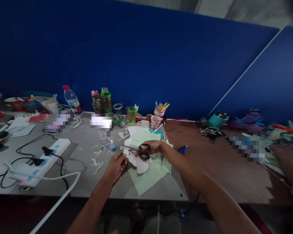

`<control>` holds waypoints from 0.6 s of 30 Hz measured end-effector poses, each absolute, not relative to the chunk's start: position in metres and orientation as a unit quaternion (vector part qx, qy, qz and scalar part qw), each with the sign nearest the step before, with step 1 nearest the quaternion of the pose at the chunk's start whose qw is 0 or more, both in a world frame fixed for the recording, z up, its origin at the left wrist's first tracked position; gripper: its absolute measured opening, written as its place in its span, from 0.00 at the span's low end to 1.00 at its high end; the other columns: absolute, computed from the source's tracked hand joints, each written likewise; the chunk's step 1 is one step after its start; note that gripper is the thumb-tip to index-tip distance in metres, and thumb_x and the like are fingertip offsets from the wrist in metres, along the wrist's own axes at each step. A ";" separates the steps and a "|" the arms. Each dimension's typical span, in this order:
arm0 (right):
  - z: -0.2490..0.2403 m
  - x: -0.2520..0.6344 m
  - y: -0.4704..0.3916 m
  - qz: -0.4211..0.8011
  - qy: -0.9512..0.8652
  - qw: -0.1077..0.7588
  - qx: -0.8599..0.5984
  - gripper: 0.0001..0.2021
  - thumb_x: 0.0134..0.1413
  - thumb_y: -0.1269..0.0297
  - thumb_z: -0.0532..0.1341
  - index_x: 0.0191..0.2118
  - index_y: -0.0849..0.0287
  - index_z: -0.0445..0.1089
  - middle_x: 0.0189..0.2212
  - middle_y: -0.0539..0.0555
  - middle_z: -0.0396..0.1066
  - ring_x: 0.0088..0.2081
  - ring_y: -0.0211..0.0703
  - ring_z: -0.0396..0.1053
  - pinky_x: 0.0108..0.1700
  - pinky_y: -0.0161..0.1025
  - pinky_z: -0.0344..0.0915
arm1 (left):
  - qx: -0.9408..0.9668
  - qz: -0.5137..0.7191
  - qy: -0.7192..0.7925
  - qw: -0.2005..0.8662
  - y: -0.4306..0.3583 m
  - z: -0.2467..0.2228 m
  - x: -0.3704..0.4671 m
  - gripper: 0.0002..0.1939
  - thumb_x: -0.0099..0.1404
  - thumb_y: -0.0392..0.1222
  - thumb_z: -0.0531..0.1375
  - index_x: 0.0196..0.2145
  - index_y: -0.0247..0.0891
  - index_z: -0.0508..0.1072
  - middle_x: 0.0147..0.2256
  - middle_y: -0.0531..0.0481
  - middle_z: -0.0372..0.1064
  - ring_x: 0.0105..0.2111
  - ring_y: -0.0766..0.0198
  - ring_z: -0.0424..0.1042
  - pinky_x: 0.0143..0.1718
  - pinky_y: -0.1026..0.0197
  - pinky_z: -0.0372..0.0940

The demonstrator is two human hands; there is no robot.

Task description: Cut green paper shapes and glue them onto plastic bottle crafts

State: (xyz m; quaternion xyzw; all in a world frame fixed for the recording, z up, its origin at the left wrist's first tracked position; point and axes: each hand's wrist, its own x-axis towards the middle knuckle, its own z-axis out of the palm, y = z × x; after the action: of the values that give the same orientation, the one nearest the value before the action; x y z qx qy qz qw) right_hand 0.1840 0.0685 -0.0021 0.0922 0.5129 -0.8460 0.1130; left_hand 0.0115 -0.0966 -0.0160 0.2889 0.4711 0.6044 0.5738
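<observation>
Between the fingertips of my left hand (117, 164) is a small piece of white paper (126, 152). My right hand (152, 147) grips black-handled scissors (144, 151), whose blades point left toward that paper. Whether the blades touch it is too small to tell. Under the scissors lie a torn white sheet (142, 165) and pale green paper sheets (146, 180). To the left of my hands, several narrow paper scraps (97, 165) are scattered on the grey table.
A white power strip (48, 159) with black cables sits at left. Along the blue partition (136, 58) stand a water bottle (72, 100), cut-bottle crafts (106, 99) and a cup of tools (159, 111). At far right, another person's arm (284, 162) reaches over the brown tabletop.
</observation>
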 end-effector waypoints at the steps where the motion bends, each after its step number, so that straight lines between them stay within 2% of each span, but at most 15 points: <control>1: -0.002 0.181 0.069 -0.846 0.512 0.113 0.096 0.25 0.44 0.50 0.68 0.39 0.69 0.69 0.25 0.54 0.71 0.28 0.39 0.69 0.33 0.39 0.65 | 0.289 0.604 0.472 0.574 -0.097 -0.016 0.012 0.11 0.54 0.46 0.63 0.22 0.38 0.68 0.14 0.61 0.60 0.10 0.76 0.48 0.27 0.64 0.63; 6: -0.003 0.169 0.069 -0.846 0.510 0.126 0.091 0.25 0.42 0.49 0.69 0.35 0.68 0.68 0.26 0.54 0.71 0.26 0.38 0.68 0.32 0.39 0.67 | 0.286 0.601 0.477 0.574 -0.097 -0.014 0.012 0.10 0.55 0.46 0.62 0.22 0.39 0.68 0.14 0.60 0.60 0.11 0.74 0.52 0.25 0.64 0.61; 11: -0.006 0.169 0.069 -0.846 0.511 0.120 0.091 0.26 0.41 0.48 0.69 0.35 0.68 0.68 0.24 0.53 0.70 0.27 0.39 0.69 0.33 0.39 0.67 | 0.298 0.599 0.473 0.574 -0.096 -0.014 0.012 0.10 0.56 0.46 0.61 0.23 0.39 0.68 0.13 0.62 0.57 0.11 0.75 0.49 0.25 0.64 0.61; 18: -0.007 0.170 0.069 -0.837 0.525 0.114 0.108 0.24 0.43 0.49 0.68 0.34 0.69 0.69 0.21 0.49 0.66 0.22 0.34 0.64 0.32 0.37 0.66 | 0.288 0.604 0.475 0.571 -0.095 -0.016 0.012 0.11 0.55 0.47 0.62 0.23 0.38 0.67 0.13 0.61 0.58 0.11 0.76 0.51 0.23 0.67 0.59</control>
State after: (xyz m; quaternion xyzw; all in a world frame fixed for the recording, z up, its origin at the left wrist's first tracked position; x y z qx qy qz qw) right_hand 0.1699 0.0690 -0.0073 0.1084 0.5245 -0.8368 0.1136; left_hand 0.0125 -0.0955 -0.0157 0.2882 0.4753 0.6044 0.5707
